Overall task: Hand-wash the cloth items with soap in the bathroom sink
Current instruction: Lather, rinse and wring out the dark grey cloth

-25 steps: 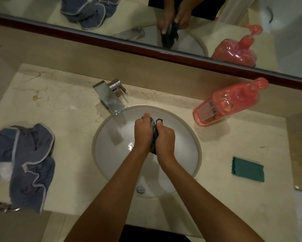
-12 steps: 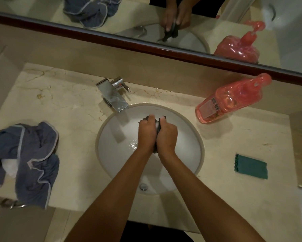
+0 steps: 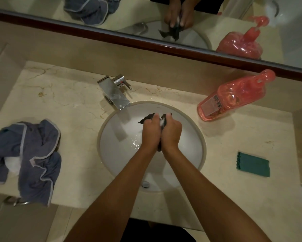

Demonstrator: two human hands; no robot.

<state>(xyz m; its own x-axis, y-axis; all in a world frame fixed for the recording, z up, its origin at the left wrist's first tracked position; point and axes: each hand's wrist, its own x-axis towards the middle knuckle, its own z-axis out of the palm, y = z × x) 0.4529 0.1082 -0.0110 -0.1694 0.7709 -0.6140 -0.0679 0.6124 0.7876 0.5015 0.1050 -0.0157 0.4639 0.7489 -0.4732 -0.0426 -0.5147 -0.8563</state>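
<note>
I grip the dark cloth between both fists, left hand and right hand pressed knuckle to knuckle, so suds work through it. I hold it over the sink to catch drips. Left of the sink lies a grey garment; right of it the soap bottle and a green cloth, probably waiting their turn.

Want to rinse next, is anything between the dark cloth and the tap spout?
Nothing visible. Both hands, left and right, hold the dark cloth over the sink; only bare basin lies between it and the spout.
</note>
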